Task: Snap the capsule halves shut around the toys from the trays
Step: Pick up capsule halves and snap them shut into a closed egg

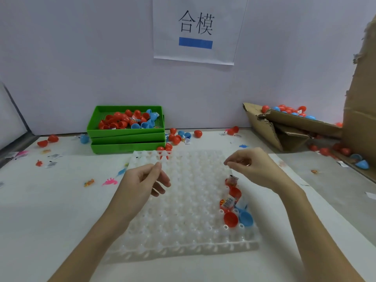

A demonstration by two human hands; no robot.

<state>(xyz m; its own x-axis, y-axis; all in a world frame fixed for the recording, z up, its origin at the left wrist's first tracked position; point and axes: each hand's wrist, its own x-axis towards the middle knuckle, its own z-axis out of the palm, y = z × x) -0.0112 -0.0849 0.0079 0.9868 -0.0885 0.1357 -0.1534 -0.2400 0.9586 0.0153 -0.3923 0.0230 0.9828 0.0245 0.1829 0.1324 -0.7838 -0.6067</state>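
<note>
Red half (230, 219) and blue half (245, 218) sit open in the white tray (183, 200), near its right edge; wrapped toys (228, 202) just behind them. Left hand (142, 180) hovers over tray's left part, grip loose, fingers relaxed, holding nothing. Right hand (250, 167) over tray's far right, thumb and forefinger pinched; what it holds, cannot tell. Green trays (126, 139) of halves behind tray on desk (50, 200).
</note>
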